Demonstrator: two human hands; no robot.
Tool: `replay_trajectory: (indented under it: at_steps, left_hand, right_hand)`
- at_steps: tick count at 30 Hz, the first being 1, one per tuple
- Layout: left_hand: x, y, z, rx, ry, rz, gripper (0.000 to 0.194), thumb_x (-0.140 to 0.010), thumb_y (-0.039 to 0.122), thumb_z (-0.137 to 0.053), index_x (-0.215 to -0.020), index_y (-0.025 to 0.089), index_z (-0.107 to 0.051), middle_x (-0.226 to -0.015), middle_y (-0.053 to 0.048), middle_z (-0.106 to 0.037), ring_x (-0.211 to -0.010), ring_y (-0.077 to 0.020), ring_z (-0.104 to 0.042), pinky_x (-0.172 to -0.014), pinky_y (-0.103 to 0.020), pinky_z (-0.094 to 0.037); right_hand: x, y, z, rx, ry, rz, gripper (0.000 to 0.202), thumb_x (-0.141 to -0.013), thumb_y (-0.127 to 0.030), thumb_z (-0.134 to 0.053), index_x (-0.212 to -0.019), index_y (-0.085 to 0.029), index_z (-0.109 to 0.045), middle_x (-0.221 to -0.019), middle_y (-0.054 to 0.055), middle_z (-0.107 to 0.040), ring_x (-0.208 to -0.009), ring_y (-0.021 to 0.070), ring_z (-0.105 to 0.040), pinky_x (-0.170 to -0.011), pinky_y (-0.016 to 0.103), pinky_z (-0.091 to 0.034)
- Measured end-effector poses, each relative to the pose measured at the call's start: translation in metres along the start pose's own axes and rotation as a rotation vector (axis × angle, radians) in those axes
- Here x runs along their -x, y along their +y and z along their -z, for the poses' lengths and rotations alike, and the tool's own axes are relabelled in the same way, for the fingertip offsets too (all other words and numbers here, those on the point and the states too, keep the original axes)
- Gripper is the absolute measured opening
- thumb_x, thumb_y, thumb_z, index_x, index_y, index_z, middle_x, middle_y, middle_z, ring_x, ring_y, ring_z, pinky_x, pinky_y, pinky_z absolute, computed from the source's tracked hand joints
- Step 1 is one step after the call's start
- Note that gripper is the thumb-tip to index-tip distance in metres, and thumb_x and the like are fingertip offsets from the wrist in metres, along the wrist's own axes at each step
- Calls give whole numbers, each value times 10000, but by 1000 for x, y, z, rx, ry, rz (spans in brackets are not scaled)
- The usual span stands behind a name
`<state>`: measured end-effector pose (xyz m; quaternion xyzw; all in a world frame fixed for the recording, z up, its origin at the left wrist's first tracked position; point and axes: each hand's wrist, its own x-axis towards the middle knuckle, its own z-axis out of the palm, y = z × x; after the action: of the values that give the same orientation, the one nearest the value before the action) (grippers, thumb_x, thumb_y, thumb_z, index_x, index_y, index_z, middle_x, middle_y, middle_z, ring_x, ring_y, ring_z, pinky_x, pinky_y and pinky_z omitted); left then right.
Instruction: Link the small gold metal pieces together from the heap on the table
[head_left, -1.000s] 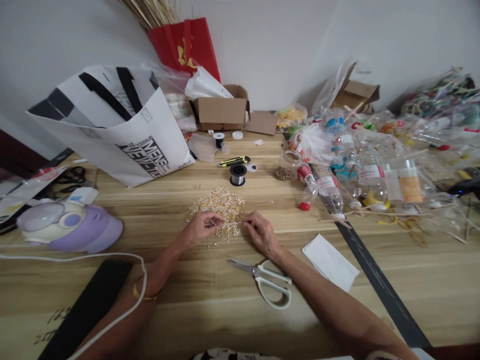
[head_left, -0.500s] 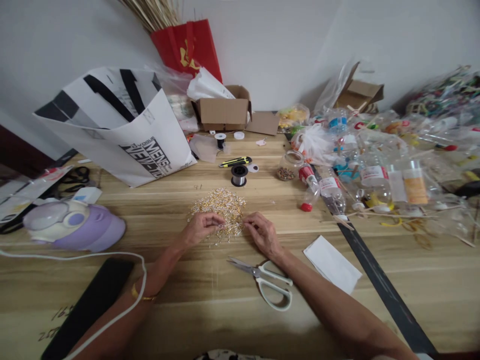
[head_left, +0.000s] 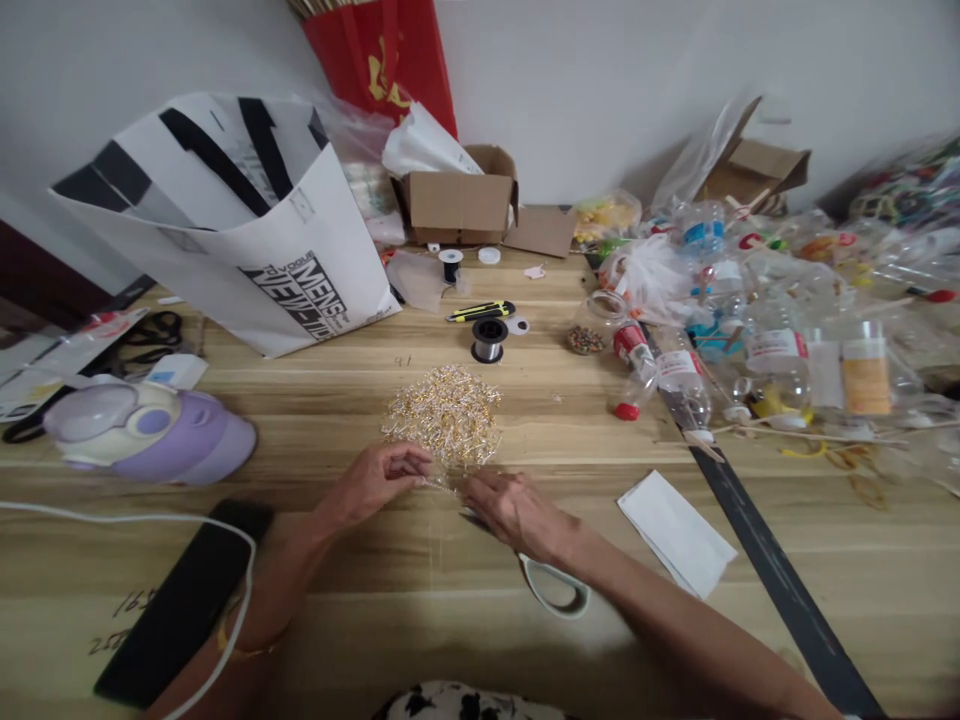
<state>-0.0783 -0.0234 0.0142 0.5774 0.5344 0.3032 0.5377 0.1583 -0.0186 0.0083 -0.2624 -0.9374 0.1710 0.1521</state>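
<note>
A short, thin strand of small shiny beads (head_left: 441,487) stretches between my two hands, just in front of a heap of tiny gold and silver pieces (head_left: 444,415). My left hand (head_left: 382,482) pinches its left end, with thumb and fingertips closed. At the other end my right hand (head_left: 521,512) is closed, its fingertips mostly hidden behind the hand's back. Under my right hand and wrist lie scissors; one pale handle loop (head_left: 556,588) and a bit of blade show.
Behind the heap are a wire spool (head_left: 487,342), a yellow-black cutter (head_left: 480,311) and a jar of beads (head_left: 587,335). A white bag (head_left: 300,270) and a purple device (head_left: 187,440) stand left. Plastic bottles (head_left: 682,375) crowd the right, near folded paper (head_left: 675,535). A white cable (head_left: 251,570) crosses my left arm.
Both hands have drawn back from the heap toward me, and the strand now shows between them. My right hand now covers part of the scissors. The view has shifted slightly.
</note>
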Motion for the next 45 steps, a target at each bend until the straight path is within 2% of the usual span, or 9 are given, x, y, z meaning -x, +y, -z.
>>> replay_trajectory:
  at_steps: [7, 11, 14, 18, 22, 32, 35, 39, 45]
  left_hand:
    - [16, -3, 0, -189, -45, 16, 214, -681, 166, -599, -883, 142, -665, -806, -63, -688, -729, -168, -641, -694, -274, -513]
    - [21, 5, -1, -397, -81, 15, 266, -709, 146, -523, -939, 145, -656, -783, -35, -661, -681, -144, -592, -644, -248, -475]
    - [22, 7, -1, -465, -132, 30, 220, -708, 144, -510, -879, 144, -648, -747, -18, -641, -660, -130, -564, -635, -232, -453]
    - [20, -1, 2, -469, -117, 31, 252, -708, 163, -516, -922, 136, -647, -741, -18, -637, -636, -126, -541, -616, -229, -431]
    - [19, -5, 7, -493, -102, 27, 262, -713, 158, -498, -926, 145, -651, -746, -15, -633, -629, -124, -531, -597, -224, -408]
    - [25, 16, 15, -734, -42, 63, 141, -743, 140, -477, -727, 168, -614, -672, 7, -582, -633, -144, -516, -629, -243, -368]
    - [25, 23, 8, -776, -20, 50, 147, -783, 173, -479, -726, 172, -615, -706, -8, -599, -665, -157, -533, -652, -255, -373]
    - [18, 29, -15, -694, -58, -100, 154, -787, 134, -474, -786, 160, -626, -788, -29, -607, -725, -153, -546, -686, -250, -393]
    - [-2, 14, -44, -499, -146, -116, 350, -673, 76, -563, -1004, 173, -618, -750, 10, -603, -646, -118, -533, -625, -218, -410]
  right_hand:
    - [0, -10, 0, -21, -108, -18, 79, -883, -98, -481, -894, -165, -523, -793, 52, -607, -636, 136, -541, -566, 235, -371]
    - [0, -14, 5, 3, -240, -23, 70, -905, -147, -455, -948, -151, -510, -797, 53, -623, -636, 139, -556, -551, 227, -368]
    - [2, -18, 7, 9, -309, -73, 89, -915, -163, -438, -951, -148, -519, -775, 47, -628, -608, 132, -548, -544, 225, -366]
    - [3, -20, 3, -48, -249, -124, 112, -927, -178, -432, -914, -156, -541, -783, 39, -617, -644, 122, -557, -593, 220, -397]
    - [-1, -19, -5, -36, -145, -96, 121, -932, -184, -430, -936, -159, -548, -855, 55, -610, -733, 135, -573, -646, 229, -423]
    - [-8, -15, -3, -44, -118, -154, 92, -911, -153, -454, -870, -167, -535, -836, 28, -587, -710, 126, -560, -623, 218, -404]
    - [-5, -13, -2, -55, -95, -163, 87, -899, -146, -470, -851, -169, -538, -822, 24, -584, -677, 118, -548, -601, 214, -387]
    - [-1, -11, -4, -75, -93, -160, 98, -901, -150, -466, -857, -175, -550, -825, 26, -594, -702, 124, -565, -622, 219, -391]
    - [2, -8, -3, -133, -69, -174, 104, -899, -153, -471, -937, -169, -567, -889, 49, -622, -767, 138, -600, -679, 226, -425]
